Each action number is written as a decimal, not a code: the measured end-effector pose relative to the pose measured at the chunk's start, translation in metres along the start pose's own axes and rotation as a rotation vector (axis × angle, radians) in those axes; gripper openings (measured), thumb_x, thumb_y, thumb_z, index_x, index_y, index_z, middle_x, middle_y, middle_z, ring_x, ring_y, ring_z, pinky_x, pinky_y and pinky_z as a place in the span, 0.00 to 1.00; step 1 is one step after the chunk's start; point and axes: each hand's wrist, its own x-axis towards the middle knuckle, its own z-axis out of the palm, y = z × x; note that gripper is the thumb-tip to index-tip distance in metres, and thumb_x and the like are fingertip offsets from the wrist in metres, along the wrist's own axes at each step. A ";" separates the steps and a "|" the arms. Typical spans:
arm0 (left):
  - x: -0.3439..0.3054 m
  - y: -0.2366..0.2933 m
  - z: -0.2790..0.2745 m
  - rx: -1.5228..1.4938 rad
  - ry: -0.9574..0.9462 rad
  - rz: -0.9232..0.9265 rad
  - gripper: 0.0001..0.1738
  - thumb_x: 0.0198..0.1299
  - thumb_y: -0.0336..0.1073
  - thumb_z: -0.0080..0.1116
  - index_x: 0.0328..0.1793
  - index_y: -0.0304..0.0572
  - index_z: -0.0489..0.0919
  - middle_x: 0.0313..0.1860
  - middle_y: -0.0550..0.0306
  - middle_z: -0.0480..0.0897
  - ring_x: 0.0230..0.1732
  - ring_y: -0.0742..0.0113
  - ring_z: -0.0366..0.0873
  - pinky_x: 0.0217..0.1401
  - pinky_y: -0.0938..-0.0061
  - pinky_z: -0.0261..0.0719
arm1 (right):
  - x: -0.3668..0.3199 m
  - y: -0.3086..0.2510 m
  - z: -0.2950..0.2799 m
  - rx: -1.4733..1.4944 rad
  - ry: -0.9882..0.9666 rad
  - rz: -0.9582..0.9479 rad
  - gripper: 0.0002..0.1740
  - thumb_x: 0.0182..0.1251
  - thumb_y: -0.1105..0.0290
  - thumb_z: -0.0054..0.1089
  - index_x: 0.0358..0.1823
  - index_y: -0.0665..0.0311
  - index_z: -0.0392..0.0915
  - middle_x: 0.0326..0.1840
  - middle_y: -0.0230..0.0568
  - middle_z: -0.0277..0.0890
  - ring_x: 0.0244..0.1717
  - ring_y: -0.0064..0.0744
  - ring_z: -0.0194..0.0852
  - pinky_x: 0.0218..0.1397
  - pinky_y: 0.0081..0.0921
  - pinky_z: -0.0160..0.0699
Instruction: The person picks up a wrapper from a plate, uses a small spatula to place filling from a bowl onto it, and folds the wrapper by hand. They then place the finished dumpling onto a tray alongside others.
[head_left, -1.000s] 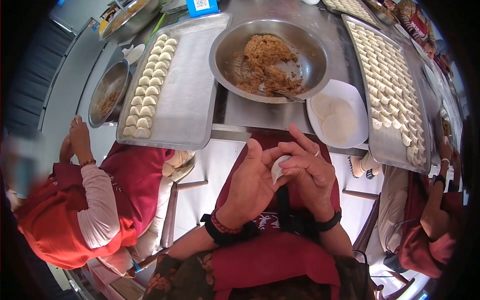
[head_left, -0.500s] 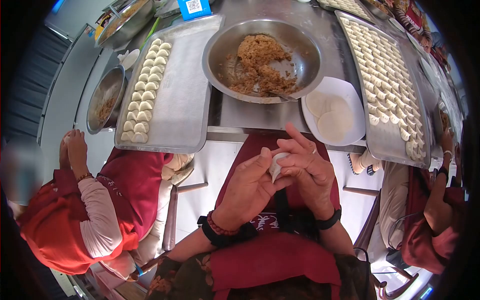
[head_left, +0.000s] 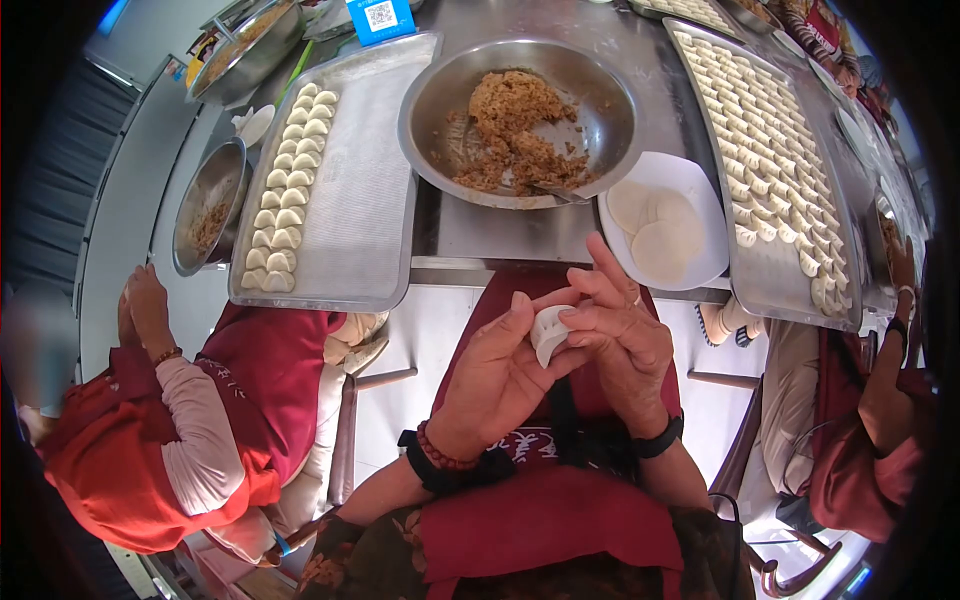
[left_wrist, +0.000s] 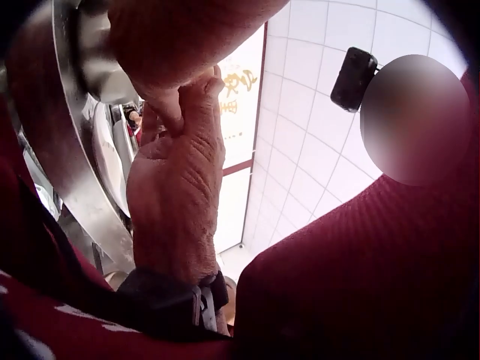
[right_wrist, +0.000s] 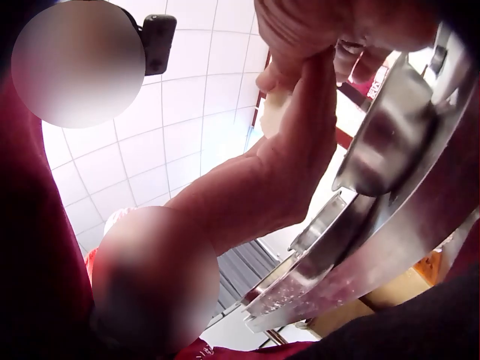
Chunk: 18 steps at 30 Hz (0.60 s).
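A white dumpling (head_left: 549,335), its wrapper folded over with pleats along the edge, is held between both hands above the lap in the head view. My left hand (head_left: 487,375) holds it from the left, thumb up along its side. From the right, my right hand (head_left: 632,352) pinches its edge between thumb and forefinger, the other fingers raised. A pale bit of the dumpling (right_wrist: 274,112) shows beside the left hand in the right wrist view. In the left wrist view the hands hide it, with the right hand (left_wrist: 176,195) standing below the left.
Ahead is a steel bowl (head_left: 420,110) of brown filling with a spoon. A white plate (head_left: 708,262) of round wrappers stands to its right. Metal trays with rows of dumplings flank them, left (head_left: 365,230) and right (head_left: 775,285). People sit close on both sides.
The fingers have worked along the dumpling's edge, and pleats now show on it. The left thumb has come in against it. The head view has shifted slightly.
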 end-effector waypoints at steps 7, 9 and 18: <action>0.004 -0.001 -0.007 0.019 -0.021 -0.021 0.28 0.81 0.50 0.32 0.71 0.33 0.67 0.65 0.49 0.76 0.66 0.59 0.75 0.75 0.56 0.72 | 0.004 -0.008 0.001 0.009 0.047 0.106 0.10 0.56 0.71 0.73 0.40 0.62 0.88 0.56 0.45 0.85 0.75 0.48 0.67 0.72 0.39 0.64; 0.004 0.000 -0.014 0.008 -0.038 -0.010 0.29 0.81 0.50 0.31 0.71 0.33 0.66 0.66 0.49 0.76 0.67 0.59 0.75 0.75 0.56 0.71 | 0.006 -0.010 0.002 0.028 0.080 0.120 0.10 0.56 0.71 0.73 0.40 0.62 0.88 0.55 0.44 0.86 0.75 0.49 0.68 0.71 0.39 0.65; 0.006 -0.001 0.001 0.035 0.099 -0.010 0.30 0.81 0.49 0.35 0.71 0.27 0.68 0.62 0.50 0.78 0.61 0.63 0.78 0.70 0.61 0.76 | -0.003 0.008 -0.003 0.084 0.035 0.121 0.11 0.56 0.75 0.72 0.41 0.62 0.87 0.59 0.46 0.83 0.73 0.52 0.70 0.73 0.42 0.63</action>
